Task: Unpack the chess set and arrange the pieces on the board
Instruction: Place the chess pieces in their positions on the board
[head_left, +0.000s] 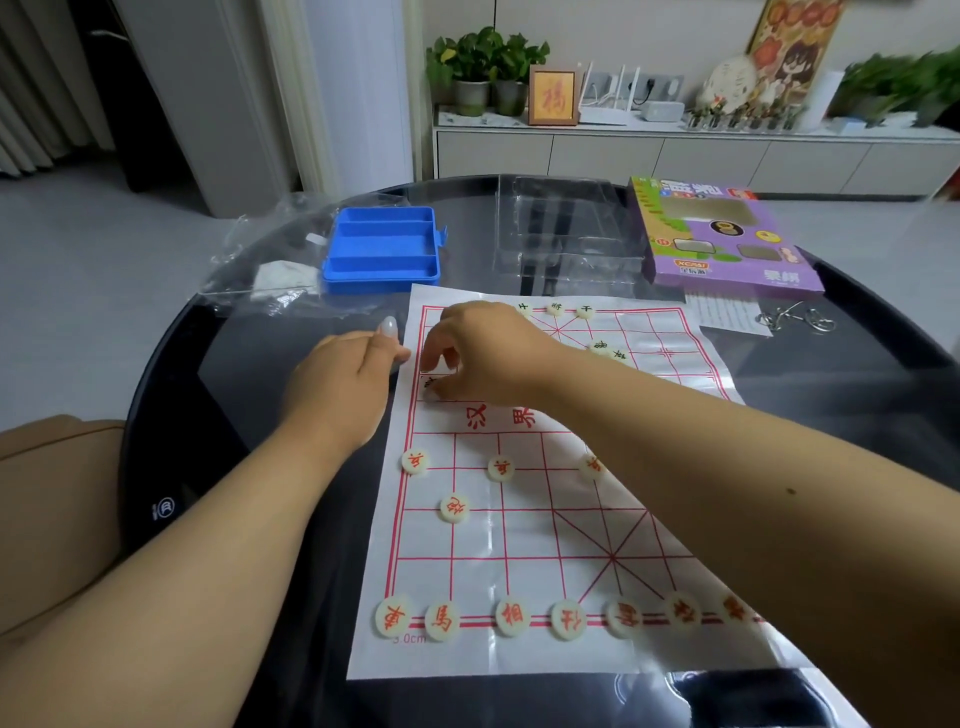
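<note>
Setting a black-marked piece (430, 387) onto the far left edge of the board (524, 649), just beyond the river band with its red characters. Right hand (483, 353) reaching across from the right, fingers curled down over that piece, fingertips at it or just above it; cannot tell whether pinched or already let go, since the hand hides most of it. Left hand (345, 387) resting at the left edge of the sheet, fingers loosely folded, thumb stretched toward the edge, apparently pinning the thin board flat; nothing visibly held in it.

Near side largely done, by the look of it: a row of red pieces (511, 617) along the closest line, one more (454, 506) two lines up on the left, three (501, 468) along the line before the river. Right half of the near side covered by the right forearm, so not countable. Far side only started: three black pieces (555, 308) on the back line around the middle, two more (608, 351) loose a little nearer.

Next, probably: seat the piece squarely on a line crossing, lift the hand straight up so the sheet stays put, then fetch the remaining black ones. Where those lie is not visible.

Beyond the board on the dark round table (249, 364): an open blue case (384, 249) with empty-looking compartments, crumpled clear wrap (260, 249) left of it, a clear plastic tray (566, 234), a purple box (727, 239), a small metal wire puzzle (795, 319) at the right.
</note>
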